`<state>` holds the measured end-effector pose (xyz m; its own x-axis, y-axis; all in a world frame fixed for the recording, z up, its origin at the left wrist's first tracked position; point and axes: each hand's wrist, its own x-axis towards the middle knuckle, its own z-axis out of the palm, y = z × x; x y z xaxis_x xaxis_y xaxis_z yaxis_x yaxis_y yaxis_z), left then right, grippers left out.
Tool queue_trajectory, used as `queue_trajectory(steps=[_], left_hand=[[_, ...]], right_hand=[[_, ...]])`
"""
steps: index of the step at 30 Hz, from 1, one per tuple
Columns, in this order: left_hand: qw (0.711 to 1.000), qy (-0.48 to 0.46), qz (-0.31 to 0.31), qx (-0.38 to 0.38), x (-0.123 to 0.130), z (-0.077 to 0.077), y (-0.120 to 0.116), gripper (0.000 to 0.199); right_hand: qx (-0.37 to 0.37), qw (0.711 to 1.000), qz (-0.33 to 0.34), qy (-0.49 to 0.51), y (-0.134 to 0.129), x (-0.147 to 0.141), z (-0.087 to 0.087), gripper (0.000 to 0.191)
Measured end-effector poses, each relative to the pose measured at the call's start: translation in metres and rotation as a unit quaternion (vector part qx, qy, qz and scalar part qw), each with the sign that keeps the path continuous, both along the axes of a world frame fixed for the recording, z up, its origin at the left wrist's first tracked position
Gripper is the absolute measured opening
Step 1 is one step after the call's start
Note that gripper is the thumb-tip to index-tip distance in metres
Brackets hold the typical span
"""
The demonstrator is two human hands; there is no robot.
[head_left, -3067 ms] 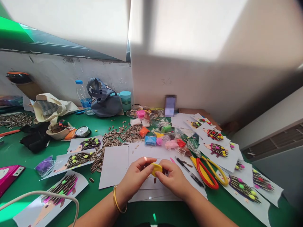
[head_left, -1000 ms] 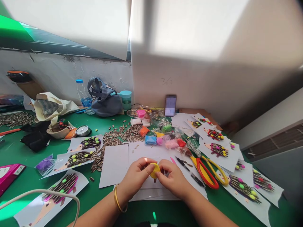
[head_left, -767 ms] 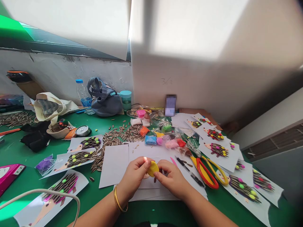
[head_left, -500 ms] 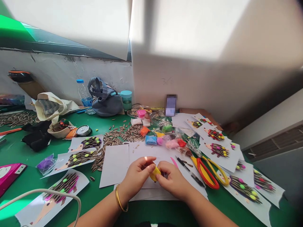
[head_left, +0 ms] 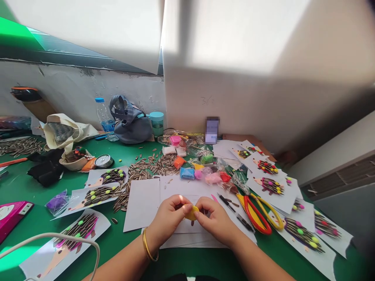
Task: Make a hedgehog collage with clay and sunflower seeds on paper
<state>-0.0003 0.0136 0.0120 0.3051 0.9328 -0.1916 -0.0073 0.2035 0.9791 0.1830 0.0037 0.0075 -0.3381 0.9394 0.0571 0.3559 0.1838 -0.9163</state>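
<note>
And there it was, near the middle of the scene: the left hand [head_left: 170, 216] had its thumb and fingers pinched on the left edge of a yellow piece [head_left: 191, 213], and over on the right the right hand [head_left: 215, 220] had its own thumb and fingers closed on the opposite edge, the piece held above the white sheets [head_left: 205, 239]. It looked like modelling clay to me, so light, soft, perhaps a touch tacky; nothing to shatter, but quick to dent or stretch, and the rim, taken with flat fingertips, was surely the spot to grip. Now the containers, from the left! A dark-topped bottle [head_left: 36, 103] leaned at the far left, contents hidden; a cream bag [head_left: 63, 130] gaped around grey, fuzzy material; a clear bag [head_left: 58, 203], nearer, wrapped something purple. Then a blue-capped bottle [head_left: 106, 121] that seemed to hold clear liquid, a blue-grey bag [head_left: 133, 128] whose insides I couldn't see, and a turquoise-lidded cup [head_left: 157, 125] with contents I couldn't tell. Farther right came little packets: an orange packet [head_left: 179, 162], a blue packet [head_left: 186, 173] and a red packet [head_left: 225, 176], apparently more clay.
</note>
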Motion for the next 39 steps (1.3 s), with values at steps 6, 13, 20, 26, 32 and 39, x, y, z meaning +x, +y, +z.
queue_trajectory(steps=[6,13,20,26,32,39], left_hand=[[1.000,-0.012,0.010,-0.012,0.0000,-0.0008,-0.0019,0.038],[0.999,0.027,-0.008,0.037,0.0018,0.0019,-0.0019,0.025],[0.999,-0.050,0.008,0.003,0.0020,-0.0010,-0.0011,0.028],[0.999,-0.038,-0.004,-0.016,0.0018,-0.0030,-0.0013,0.039],[1.000,-0.024,0.005,0.004,0.0032,0.0014,-0.0013,0.027],[1.000,-0.015,-0.008,0.023,0.0008,-0.0018,-0.0013,0.042]], right_hand=[[-0.002,1.000,0.011,0.005,-0.0001,-0.0008,0.0027,0.024],[0.014,0.999,0.018,-0.036,-0.0016,-0.0028,0.0001,0.026],[0.007,1.000,0.017,0.019,0.0005,-0.0008,0.0003,0.026],[0.026,0.999,0.003,-0.019,-0.0011,-0.0026,-0.0012,0.025],[0.004,1.000,0.012,-0.017,-0.0008,-0.0028,-0.0007,0.012],[0.024,1.000,0.010,-0.017,-0.0010,-0.0045,0.0015,0.023]])
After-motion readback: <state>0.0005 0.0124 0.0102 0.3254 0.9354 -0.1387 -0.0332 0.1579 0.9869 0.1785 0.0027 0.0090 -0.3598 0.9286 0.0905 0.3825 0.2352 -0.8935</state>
